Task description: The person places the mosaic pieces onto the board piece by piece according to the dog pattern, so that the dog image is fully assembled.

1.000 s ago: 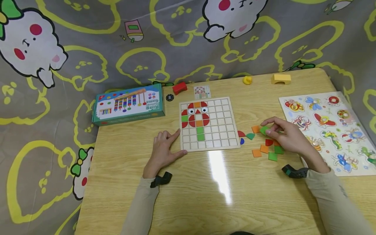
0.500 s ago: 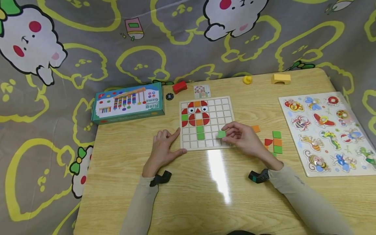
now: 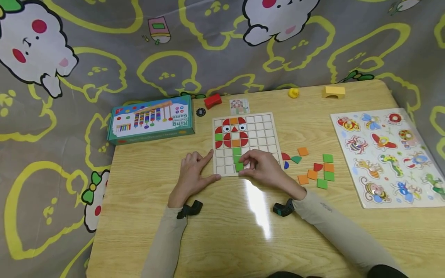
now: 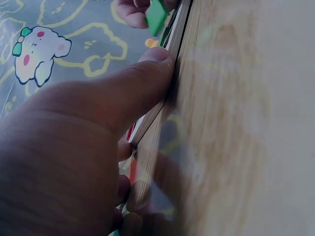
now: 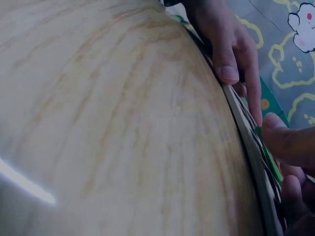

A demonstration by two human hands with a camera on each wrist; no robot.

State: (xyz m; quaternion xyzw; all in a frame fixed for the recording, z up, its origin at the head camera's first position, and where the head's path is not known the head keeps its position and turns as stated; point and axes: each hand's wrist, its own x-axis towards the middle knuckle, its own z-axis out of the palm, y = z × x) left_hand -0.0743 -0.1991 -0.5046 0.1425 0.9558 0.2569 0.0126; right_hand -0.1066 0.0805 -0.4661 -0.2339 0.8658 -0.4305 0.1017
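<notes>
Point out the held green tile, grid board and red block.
Green tile (image 4: 156, 18), left wrist view: middle of its face.
Grid board (image 3: 259, 133), head view: bare cells right of centre.
Red block (image 3: 213, 101), head view: visible middle.

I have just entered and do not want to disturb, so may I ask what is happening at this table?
A person is setting coloured tiles on a grid board. The right hand pinches a green tile, tilted over the board near the green squares below a mostly red, owl-like figure. The left hand touches the board's left side and near corner. Many squares are bare, loose tiles lie to the right, and a picture card lies beyond the board.
</notes>
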